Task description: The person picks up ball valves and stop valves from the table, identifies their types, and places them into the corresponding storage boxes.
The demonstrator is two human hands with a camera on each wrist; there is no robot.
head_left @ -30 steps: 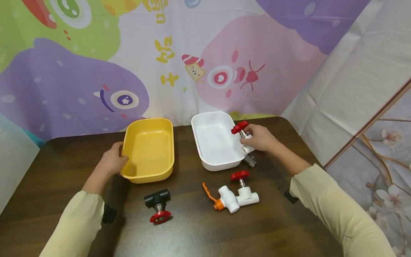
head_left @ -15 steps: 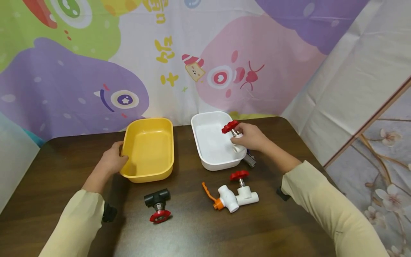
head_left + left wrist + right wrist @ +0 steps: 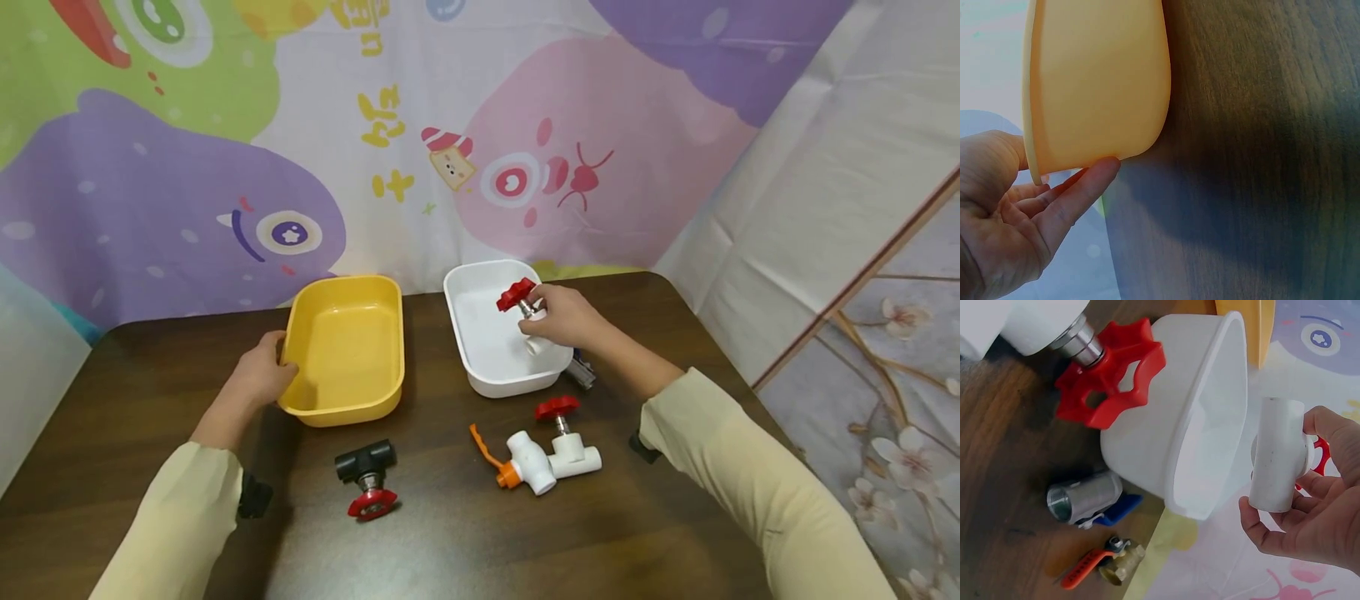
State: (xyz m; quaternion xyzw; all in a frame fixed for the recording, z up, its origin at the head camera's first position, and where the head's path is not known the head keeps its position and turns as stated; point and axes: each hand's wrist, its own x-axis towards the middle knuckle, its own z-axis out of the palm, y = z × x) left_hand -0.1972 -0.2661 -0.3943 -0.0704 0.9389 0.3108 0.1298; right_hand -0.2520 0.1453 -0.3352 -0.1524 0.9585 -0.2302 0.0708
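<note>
My right hand (image 3: pixel 564 317) holds a white plastic stop valve (image 3: pixel 1277 456) with a red handwheel (image 3: pixel 516 295). The valve hangs over the right part of the white tray (image 3: pixel 468 358), its pipe body angled downward. At the left, my left hand (image 3: pixel 262 372) pinches the side of the yellow tray (image 3: pixel 290 350); in the left wrist view the thumb goes over the rim and the fingers touch the outer wall. Both trays show bare bottoms in the head view.
In front lie a black valve (image 3: pixel 366 463) with a red wheel, a white ball valve (image 3: pixel 531 463) with an orange lever, and another white stop valve (image 3: pixel 574 457). Beside the white tray are a metal valve (image 3: pixel 1088 497) with a blue handle and a brass valve (image 3: pixel 1124 565).
My right hand has moved left with the stop valve, from the white tray's right edge to over its inside. The left hand stays at the yellow tray.
</note>
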